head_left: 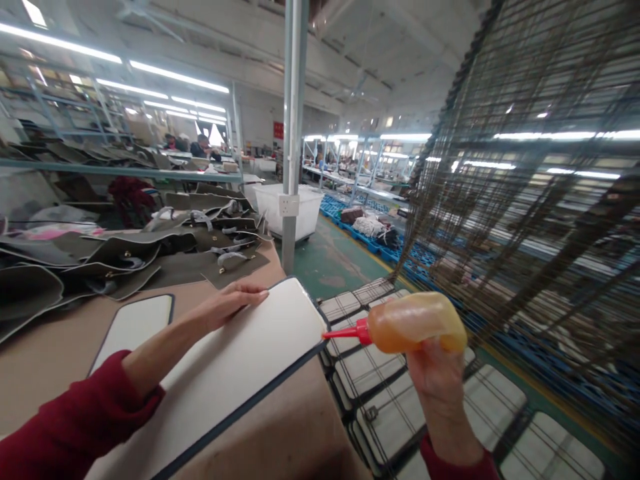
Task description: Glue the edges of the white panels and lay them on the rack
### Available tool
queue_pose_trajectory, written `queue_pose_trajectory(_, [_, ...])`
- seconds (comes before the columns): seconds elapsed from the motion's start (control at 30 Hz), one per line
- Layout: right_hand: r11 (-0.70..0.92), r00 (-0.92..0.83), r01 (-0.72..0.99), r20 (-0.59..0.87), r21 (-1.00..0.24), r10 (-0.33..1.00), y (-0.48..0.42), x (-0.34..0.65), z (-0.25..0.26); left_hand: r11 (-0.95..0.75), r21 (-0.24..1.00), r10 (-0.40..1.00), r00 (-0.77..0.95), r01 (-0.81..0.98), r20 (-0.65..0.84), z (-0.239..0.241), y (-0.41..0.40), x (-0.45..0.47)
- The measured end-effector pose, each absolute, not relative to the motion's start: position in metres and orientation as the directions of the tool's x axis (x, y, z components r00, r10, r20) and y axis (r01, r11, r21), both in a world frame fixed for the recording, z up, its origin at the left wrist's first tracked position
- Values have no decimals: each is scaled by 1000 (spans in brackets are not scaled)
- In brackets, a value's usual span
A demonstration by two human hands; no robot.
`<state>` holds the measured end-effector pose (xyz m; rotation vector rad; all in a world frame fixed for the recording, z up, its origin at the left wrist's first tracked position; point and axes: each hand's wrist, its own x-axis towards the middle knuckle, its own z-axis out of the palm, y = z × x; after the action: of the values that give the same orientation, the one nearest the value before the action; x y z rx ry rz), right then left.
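Note:
My right hand [440, 373] is wrapped round a squeeze bottle [417, 321] of amber liquid, held on its side. Its red nozzle [345, 331] points left, with the tip at the right corner of a white panel [250, 353] that has rounded corners and a dark edging. My left hand [235, 301] grips this panel by its far long edge, fingers together on the white face and the thumb out of sight. The panel is raised at a slant over the brown table [300, 407]. Behind my left forearm lies a second white panel [135, 323] with dark edging.
Grey-brown cut pieces with straps [200, 233] are heaped at the table's far left. Beyond the table's right edge, several white panels [395, 413] lie on a wire rack, and a tall wire mesh [525, 167] rises at right. A metal post [293, 133] and white bin [310, 213] stand ahead.

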<state>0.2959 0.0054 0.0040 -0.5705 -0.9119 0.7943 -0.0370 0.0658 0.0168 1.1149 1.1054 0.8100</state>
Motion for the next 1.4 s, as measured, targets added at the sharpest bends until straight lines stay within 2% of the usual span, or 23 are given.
queue_pose_trajectory(0.23, [601, 465, -408, 411, -687, 785, 17, 287, -1, 286, 954, 940, 219, -94, -261, 3, 66, -37])
queue_pose_trajectory(0.5, [651, 531, -343, 432, -677, 729, 36, 277, 3, 274, 947, 954, 173, -171, -244, -8, 64, -37])
queue_pose_trajectory(1.07, [565, 425, -461, 388, -684, 818, 45, 264, 4, 299, 929, 950, 163, -217, -267, -20, 66, -47])
queue_pose_trajectory(1.4, [549, 382, -435, 406, -713, 830, 39, 256, 6, 294, 928, 953, 146, -229, -266, -17, 67, -50])
